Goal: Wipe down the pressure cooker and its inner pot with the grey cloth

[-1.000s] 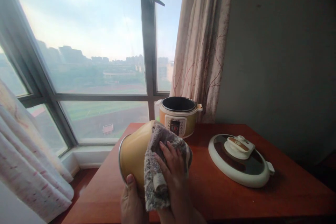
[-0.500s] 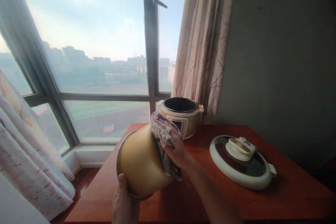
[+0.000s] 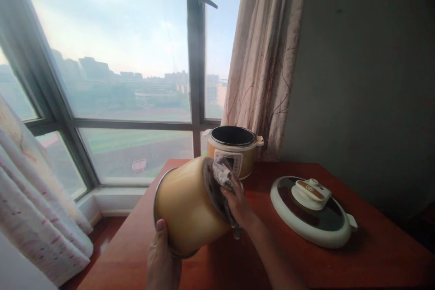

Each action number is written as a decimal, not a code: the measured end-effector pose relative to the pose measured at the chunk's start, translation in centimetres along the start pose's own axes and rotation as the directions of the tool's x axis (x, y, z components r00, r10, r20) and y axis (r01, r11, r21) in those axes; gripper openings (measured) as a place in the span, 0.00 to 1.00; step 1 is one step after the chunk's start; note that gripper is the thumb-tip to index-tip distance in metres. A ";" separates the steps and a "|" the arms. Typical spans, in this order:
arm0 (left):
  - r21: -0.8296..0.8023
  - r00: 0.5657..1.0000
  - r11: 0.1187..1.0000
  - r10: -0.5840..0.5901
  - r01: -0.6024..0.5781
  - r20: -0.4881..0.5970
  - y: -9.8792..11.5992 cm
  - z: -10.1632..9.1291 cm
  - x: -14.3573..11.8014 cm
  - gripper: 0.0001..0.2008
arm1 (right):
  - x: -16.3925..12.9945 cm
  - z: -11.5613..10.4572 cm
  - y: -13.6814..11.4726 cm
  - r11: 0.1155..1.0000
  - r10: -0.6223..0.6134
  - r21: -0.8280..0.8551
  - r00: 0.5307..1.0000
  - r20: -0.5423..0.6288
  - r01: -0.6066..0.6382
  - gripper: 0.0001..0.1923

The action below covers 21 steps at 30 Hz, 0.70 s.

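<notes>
A gold inner pot is held tilted on its side above the table, its rim toward the lower left and its base toward the right. My left hand grips it at the rim, thumb on the outer wall, the other fingers mostly hidden. In my right hand is a bunched grey cloth, pressed against the pot's base. Just behind stands the gold and white electric pressure cooker body, uncovered, with a dark inside. Its control panel is partly hidden by the cloth.
The round cooker lid, white-rimmed with a handle on top, lies on the right of the red-brown table. Behind the table are a large window and a patterned curtain. Another curtain hangs at the left.
My right hand has moved a little right and down with the cloth, which is more bunched, and part of the pot's base now shows. The pot has shifted slightly right.
</notes>
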<state>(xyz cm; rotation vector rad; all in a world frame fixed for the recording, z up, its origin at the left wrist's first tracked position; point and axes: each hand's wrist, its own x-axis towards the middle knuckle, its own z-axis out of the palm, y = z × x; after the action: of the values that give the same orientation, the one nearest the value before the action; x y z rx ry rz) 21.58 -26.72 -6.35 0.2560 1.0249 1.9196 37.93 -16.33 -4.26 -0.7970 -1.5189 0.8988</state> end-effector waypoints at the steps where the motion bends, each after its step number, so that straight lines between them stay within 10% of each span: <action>1: 0.010 1.000 1.000 0.001 -0.001 0.015 -0.1 0.2 0.0 0.31 | -0.3 0.1 -0.7 1.000 -0.009 0.019 1.000 0.010 0.009 0.28; 11: -0.039 1.000 0.999 -0.021 0.021 0.008 0.0 0.8 0.3 0.22 | -5.0 -1.0 -7.3 0.991 -0.122 0.079 0.959 0.257 0.104 0.26; 21: -0.071 1.000 0.997 -0.024 0.023 -0.003 0.8 0.9 1.0 0.21 | -7.6 -2.9 -1.8 0.980 -0.154 -0.093 0.966 0.209 0.177 0.26</action>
<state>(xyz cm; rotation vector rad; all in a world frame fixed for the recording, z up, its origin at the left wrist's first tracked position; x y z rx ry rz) 20.96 -25.63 -5.41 0.1990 0.9564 1.9316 41.79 -23.51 -6.13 -0.6613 -1.7977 0.7938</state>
